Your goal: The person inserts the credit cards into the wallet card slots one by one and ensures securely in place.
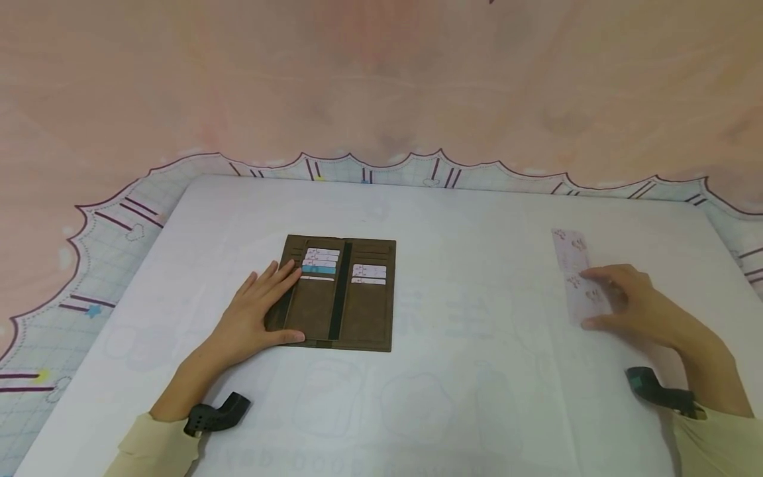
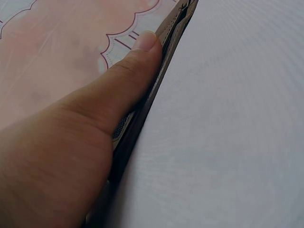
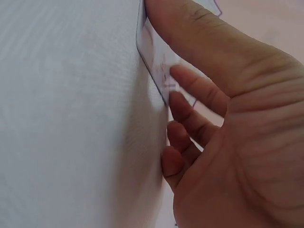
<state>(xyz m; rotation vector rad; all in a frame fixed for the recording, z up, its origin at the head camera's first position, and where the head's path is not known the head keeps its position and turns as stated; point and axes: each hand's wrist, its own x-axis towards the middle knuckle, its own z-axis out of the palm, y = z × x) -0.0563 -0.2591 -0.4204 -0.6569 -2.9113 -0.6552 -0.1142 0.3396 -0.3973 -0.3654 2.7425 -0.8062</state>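
Observation:
A brown wallet lies spread open on the white table, with several pale cards and a blue one in its slots. My left hand rests on the wallet's left edge, fingers spread and thumb at the lower edge; in the left wrist view the thumb lies along that edge. At the right, two pink patterned cards lie one above the other. My right hand is at the lower card, thumb and forefinger apart at its right side. In the right wrist view the fingers are bent beside the card.
The white table has faint printed drawings and a scalloped, patterned border. Beyond it is a peach-coloured surface. A dark wrist camera sits on each wrist, the left one and the right one.

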